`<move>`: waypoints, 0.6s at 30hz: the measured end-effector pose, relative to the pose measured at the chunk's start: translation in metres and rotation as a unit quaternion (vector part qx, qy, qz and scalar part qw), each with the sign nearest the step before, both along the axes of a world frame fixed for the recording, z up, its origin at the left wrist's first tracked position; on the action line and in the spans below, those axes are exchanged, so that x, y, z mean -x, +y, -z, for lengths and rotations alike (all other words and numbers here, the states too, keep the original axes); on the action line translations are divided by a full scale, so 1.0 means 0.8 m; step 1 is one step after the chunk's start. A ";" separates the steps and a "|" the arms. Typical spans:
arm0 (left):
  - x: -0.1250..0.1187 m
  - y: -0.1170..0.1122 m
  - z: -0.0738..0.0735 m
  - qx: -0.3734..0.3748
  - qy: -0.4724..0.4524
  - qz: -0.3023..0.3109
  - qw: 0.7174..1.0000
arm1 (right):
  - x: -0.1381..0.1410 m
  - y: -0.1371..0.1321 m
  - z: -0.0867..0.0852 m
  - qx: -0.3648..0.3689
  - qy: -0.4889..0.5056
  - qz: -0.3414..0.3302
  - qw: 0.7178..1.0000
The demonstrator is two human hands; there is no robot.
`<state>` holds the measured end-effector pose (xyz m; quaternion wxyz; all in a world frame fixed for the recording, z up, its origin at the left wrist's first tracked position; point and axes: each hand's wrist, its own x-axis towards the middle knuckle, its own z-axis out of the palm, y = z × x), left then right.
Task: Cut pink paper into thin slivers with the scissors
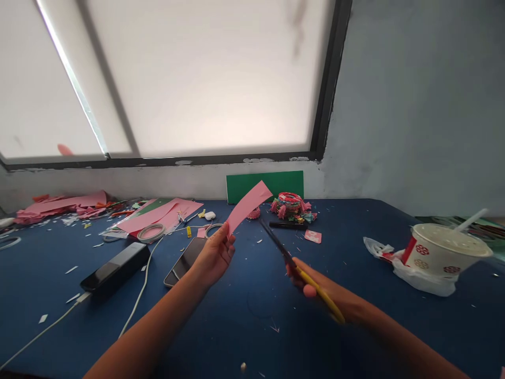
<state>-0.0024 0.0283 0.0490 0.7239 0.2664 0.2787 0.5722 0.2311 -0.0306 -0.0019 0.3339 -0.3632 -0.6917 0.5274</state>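
My left hand (216, 253) pinches the lower end of a pink paper strip (249, 206), which slants up to the right above the table. In my right hand (315, 284) is a pair of scissors (302, 275) with yellow handles and dark blades. The blades point up and to the left, close to the strip but apart from it. Behind them sit a colourful bundle of paper pieces (291, 206) and a small pink fringed paper piece (254, 213). A black pen (288, 226) lies just in front of the bundle.
On the blue table (244, 326), a phone (185, 261) and a black power bank (114, 267) with a white cable lie at left. Pink paper sheets (165, 216) are behind them. A lidded tub (437, 252) with a straw stands at right. Green card (268, 184) leans on the wall.
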 end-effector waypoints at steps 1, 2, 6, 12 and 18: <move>-0.001 -0.001 0.001 0.004 -0.005 0.005 1.000 | 0.007 -0.005 0.000 -0.001 -0.002 -0.017 1.000; -0.002 -0.002 0.001 0.008 -0.008 0.010 1.000 | 0.014 -0.009 0.001 -0.001 -0.007 -0.034 0.999; -0.007 -0.008 0.003 0.019 -0.014 0.015 1.000 | 0.032 -0.015 0.004 -0.018 -0.019 -0.053 0.998; -0.011 -0.013 0.006 0.022 0.007 0.004 1.000 | 0.034 -0.014 0.017 -0.004 -0.006 -0.067 0.998; -0.011 -0.013 0.010 0.004 0.007 0.027 1.000 | 0.035 -0.016 0.017 -0.017 -0.016 -0.078 0.997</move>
